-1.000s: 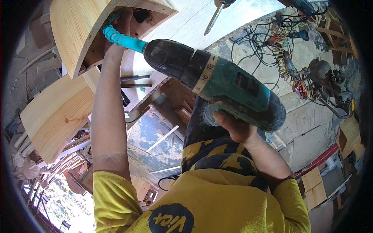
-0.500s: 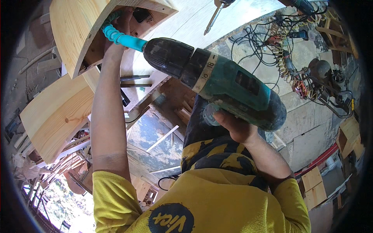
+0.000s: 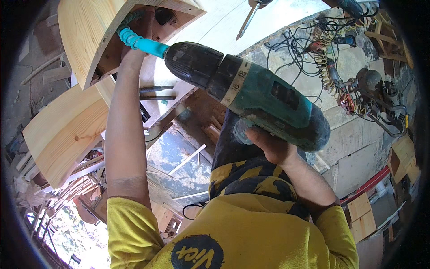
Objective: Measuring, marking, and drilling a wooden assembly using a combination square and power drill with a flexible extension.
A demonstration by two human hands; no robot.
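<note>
My right hand (image 3: 274,147) is wrapped round the handle of a green and black cordless drill (image 3: 273,96), held across the front of my body. From its black chuck (image 3: 195,65), a turquoise flexible drill shaft (image 3: 150,47) runs up and left into the hollow of a curved wooden box (image 3: 92,33). Inside that hollow is my left hand (image 3: 146,24), beyond the turquoise shaft and close to its ribbed part. Shadow and the box hide its fingers, so what they hold cannot be made out. The shaft's far end is hidden too.
The box rests on a pale workbench (image 3: 215,27), where a screwdriver (image 3: 248,20) and dark rods (image 3: 156,89) lie. Left of my forearm is another curved wooden piece (image 3: 67,130). Tangled black cables (image 3: 291,47) and a coiled yellow hose (image 3: 324,71) lie at the right.
</note>
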